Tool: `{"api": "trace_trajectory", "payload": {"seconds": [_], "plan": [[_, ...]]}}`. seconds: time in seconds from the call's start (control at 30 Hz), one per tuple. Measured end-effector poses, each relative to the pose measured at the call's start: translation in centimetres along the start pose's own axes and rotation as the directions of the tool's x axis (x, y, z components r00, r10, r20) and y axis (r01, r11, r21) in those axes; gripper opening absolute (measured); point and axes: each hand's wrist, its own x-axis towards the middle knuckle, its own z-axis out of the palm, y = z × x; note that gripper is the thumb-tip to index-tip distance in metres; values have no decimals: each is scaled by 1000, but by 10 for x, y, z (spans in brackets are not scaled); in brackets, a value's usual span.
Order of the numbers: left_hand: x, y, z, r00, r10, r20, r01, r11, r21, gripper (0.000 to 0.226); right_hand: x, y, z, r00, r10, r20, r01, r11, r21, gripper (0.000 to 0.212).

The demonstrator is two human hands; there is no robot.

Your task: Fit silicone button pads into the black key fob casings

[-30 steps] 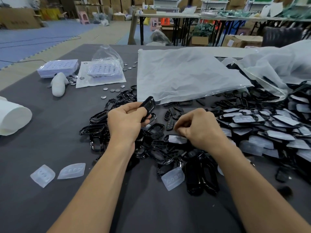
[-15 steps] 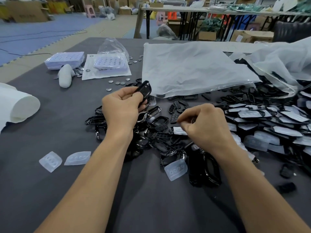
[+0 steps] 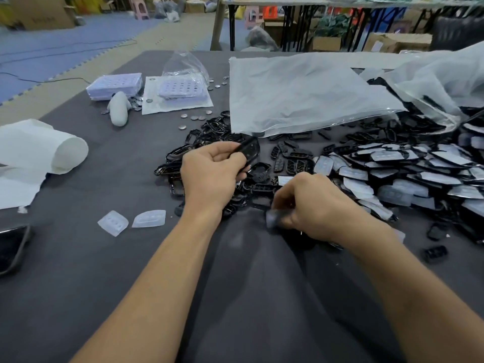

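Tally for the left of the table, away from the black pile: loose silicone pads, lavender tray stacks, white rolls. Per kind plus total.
loose silicone pads: 2
lavender tray stacks: 2
white roll: 1
Total: 5

One view here, riding on the person's head, wide-angle, looking forward and down across the grey table (image 3: 78, 297). Both forearms run up from the near edge, so it sits close, with the left hand (image 3: 212, 176) and right hand (image 3: 314, 205) mid-frame at arm's length. The table's left edge shows, while its right side runs out of frame. Far up top, the floor (image 3: 65, 35) and another table (image 3: 288, 3) creep in.
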Motion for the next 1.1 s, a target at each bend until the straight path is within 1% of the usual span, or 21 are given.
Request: {"api": "trace_trajectory", "payload": {"seconds": [0.1,0.2,0.23,0.27,0.3,0.33,0.4,0.43,0.47,0.5,0.53,0.57,0.63,0.67,0.7,0.73,0.8,0.83,0.9,0.97,1.1], "plan": [[-1,-4,0,1000,-23,8,23,999,25,20,8,-1,1,998,11,-66,-3,993,118,8],[2,-4,-3,997,-72,-21,72,997,0,18,18,-2,-4,1000,11,18,-16,941,339,15],[2,-4,-4,996,-90,-19,89,996,-19,17,22,-3,-7,999,24,29,-35,889,457,14],[3,-3,-4,994,-105,-9,105,994,-35,17,28,-2,-10,998,55,-5,-42,819,572,12],[3,-3,-4,993,-117,5,117,992,-40,18,35,0,-12,990,116,-81,-33,745,666,9],[4,-3,-4,992,-126,19,127,991,-36,19,43,3,-14,963,201,-182,-9,695,719,8],[7,-3,-5,989,-143,38,145,989,-43,20,54,6,-12,878,336,-341,52,641,766,11],[8,-4,-4,987,-154,48,157,986,-60,20,58,7,-9,856,362,-369,76,617,783,15],[9,-4,-4,985,-166,55,170,982,-80,20,60,7,-3,853,355,-383,105,601,792,19],[10,-5,-4,983,-177,57,182,979,-98,20,60,6,2,868,328,-373,135,566,813,18],[11,-6,-3,982,-183,55,188,976,-109,20,58,4,8,889,304,-342,151,511,846,11],[11,-6,-3,982,-184,52,189,975,-114,22,57,0,11,916,280,-289,151,425,892,2],[11,-8,-1,983,-178,43,182,977,-113,25,57,-2,18,934,302,-193,112,267,957,25],[10,-8,-1,985,-170,40,174,979,-111,26,59,-2,20,929,320,-185,119,216,969,27],[10,-8,-1,986,-159,41,163,981,-108,26,60,-3,22,927,330,-178,123,181,976,22],[9,-8,0,988,-148,43,152,983,-104,26,59,-4,24,931,316,-183,138,159,978,18],[8,-8,1,990,-130,49,134,986,-97,27,56,-5,26,945,279,-170,136,139,981,34],[7,-8,2,991,-122,58,128,987,-94,28,55,-6,26,950,268,-159,130,123,984,37],[5,-8,6,991,-112,77,119,988,-95,29,54,-6,26,954,260,-148,134,71,988,24],[3,-8,9,992,-101,73,108,989,-98,30,55,-7,27,949,272,-157,147,56,988,11],[2,-9,13,993,-104,57,111,986,-128,28,56,-5,28,938,297,-180,174,45,984,12]]}}
